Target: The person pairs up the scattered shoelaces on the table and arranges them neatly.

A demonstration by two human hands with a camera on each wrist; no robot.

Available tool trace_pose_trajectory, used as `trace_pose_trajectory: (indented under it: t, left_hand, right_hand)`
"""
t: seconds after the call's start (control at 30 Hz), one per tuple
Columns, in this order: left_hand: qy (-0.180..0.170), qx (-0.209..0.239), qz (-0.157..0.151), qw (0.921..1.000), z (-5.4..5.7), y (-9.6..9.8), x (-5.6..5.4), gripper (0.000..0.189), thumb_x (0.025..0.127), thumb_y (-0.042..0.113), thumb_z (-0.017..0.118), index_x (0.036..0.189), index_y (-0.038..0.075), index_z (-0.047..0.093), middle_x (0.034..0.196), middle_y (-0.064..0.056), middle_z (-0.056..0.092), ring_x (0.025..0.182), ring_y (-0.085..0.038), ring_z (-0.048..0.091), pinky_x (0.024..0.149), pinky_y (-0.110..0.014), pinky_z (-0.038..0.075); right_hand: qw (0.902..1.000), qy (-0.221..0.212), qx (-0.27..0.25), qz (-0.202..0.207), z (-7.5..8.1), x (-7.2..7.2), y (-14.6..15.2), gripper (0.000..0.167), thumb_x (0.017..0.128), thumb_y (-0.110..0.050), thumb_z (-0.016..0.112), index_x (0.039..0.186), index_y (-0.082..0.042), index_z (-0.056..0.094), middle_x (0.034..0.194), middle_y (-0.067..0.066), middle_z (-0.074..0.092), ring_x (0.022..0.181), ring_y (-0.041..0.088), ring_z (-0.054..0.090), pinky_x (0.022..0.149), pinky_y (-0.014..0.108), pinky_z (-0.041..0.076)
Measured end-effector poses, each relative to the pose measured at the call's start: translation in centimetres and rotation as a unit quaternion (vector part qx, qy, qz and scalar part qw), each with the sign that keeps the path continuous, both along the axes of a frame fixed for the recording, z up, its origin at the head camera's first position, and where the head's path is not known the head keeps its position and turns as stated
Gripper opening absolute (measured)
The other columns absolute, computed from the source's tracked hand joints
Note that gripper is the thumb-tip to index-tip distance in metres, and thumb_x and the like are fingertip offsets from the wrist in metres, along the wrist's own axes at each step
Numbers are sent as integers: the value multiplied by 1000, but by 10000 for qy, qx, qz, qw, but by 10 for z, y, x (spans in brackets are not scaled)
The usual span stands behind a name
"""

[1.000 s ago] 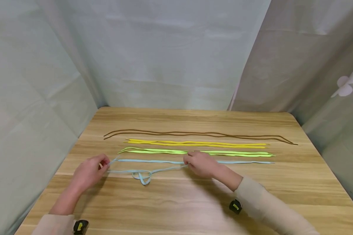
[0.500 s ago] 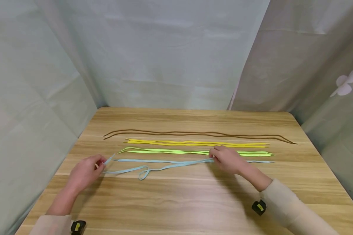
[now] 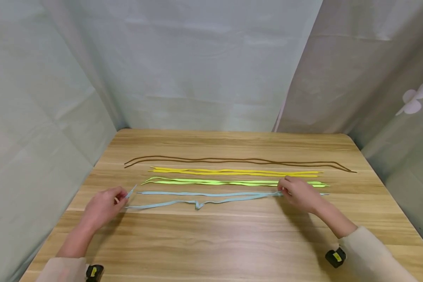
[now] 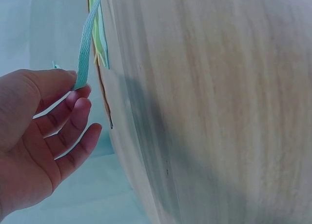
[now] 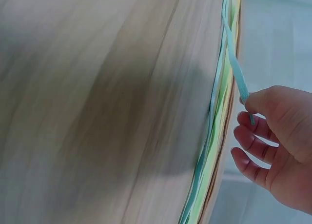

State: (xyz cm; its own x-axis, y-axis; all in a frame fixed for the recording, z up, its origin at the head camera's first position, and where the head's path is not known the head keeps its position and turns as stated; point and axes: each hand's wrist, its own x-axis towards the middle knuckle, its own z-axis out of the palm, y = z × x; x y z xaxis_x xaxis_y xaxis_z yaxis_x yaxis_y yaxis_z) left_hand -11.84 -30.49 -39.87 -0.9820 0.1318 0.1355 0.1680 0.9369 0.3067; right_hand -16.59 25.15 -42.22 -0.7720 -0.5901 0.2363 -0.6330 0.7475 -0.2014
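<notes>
A light blue flat shoelace [image 3: 155, 205] stretches between both hands, with a small kink near its middle. My left hand [image 3: 103, 205] pinches it between thumb and forefinger close to one end, and a short tip sticks out past the fingers; the left wrist view shows the shoelace [image 4: 84, 58] rising from the pinch. My right hand [image 3: 299, 194] pinches the other end, seen as a shoelace [image 5: 236, 70] running to the thumb in the right wrist view. Just behind lies a second light blue shoelace [image 3: 187, 193], straight on the table, partly hidden by the right hand.
Beyond the blue laces lie neon green shoelaces [image 3: 211, 182], yellow shoelaces [image 3: 229, 171] and thin brown shoelaces [image 3: 204, 159], in rows across the wooden table [image 3: 211, 246]. Pale curtains [image 3: 204, 70] hang behind the table and at its sides.
My right hand has moved right, drawing the held blue shoelace out longer. Its loop has shrunk to a small kink and shifted right. The left hand has barely moved.
</notes>
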Motion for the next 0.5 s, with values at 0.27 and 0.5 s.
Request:
trace_pose_trajectory:
  t: [0.27, 0.5]
  left_hand:
    - [-91, -30, -60, 9999, -2, 2, -4, 4, 81, 11, 64, 78, 11, 60, 68, 4, 58, 58, -10, 47, 52, -28, 36]
    - [-314, -24, -103, 9995, -4, 6, -9, 4, 81, 13, 64, 79, 12, 61, 68, 5, 56, 58, -10, 44, 52, -27, 34]
  right_hand:
    - [9998, 161, -8, -144, -2, 7, 31, 14, 75, 4, 65, 81, -8, 61, 75, -3, 55, 65, 8, 49, 56, 24, 43]
    - [9981, -67, 106, -597, -4, 12, 54, 14, 76, 1, 67, 82, -9, 61, 77, -3, 56, 69, 9, 52, 57, 27, 46]
